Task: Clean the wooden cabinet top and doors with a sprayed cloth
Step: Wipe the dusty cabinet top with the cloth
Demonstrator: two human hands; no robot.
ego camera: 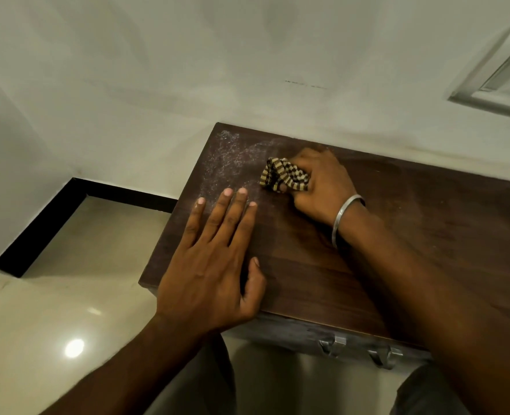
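A dark wooden cabinet top point(397, 235) stands against the white wall, with whitish dust or spray marks point(227, 163) over its far left corner. My right hand point(322, 187) grips a bunched yellow-and-black striped cloth point(283, 175) and presses it on the top, just right of the marks. A metal bangle sits on that wrist. My left hand point(215, 265) lies flat on the top near its left front edge, fingers straight and spread. Two metal door handles point(361, 351) show below the front edge; the doors themselves are almost hidden.
A white wall socket point(502, 82) sits on the wall at the upper right. Glossy beige floor tiles point(68, 310) with a black skirting strip point(38, 226) lie left of the cabinet. My legs are below the cabinet front.
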